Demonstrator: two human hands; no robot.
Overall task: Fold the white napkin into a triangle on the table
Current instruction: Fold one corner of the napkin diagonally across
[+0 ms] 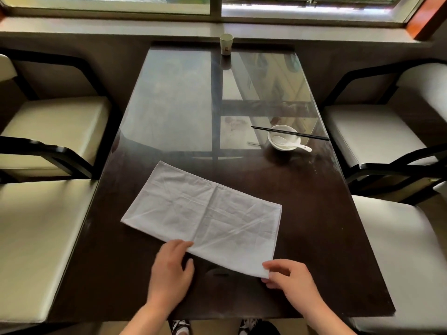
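A white napkin (pixel 205 213) lies flat on the dark glass-topped table (pixel 314 213), folded into a long rectangle that runs slantwise from far left to near right, with a crease across its middle. My left hand (pixel 171 269) rests at the napkin's near long edge, fingertips touching the cloth by the middle crease. My right hand (pixel 292 281) pinches the napkin's near right corner between thumb and fingers.
A white bowl (pixel 284 139) with a white spoon (pixel 296 146) in it and black chopsticks (pixel 290 133) across its rim stands at the right. A paper cup (pixel 226 44) stands at the far edge. Cream-cushioned chairs (pixel 48 131) flank both sides.
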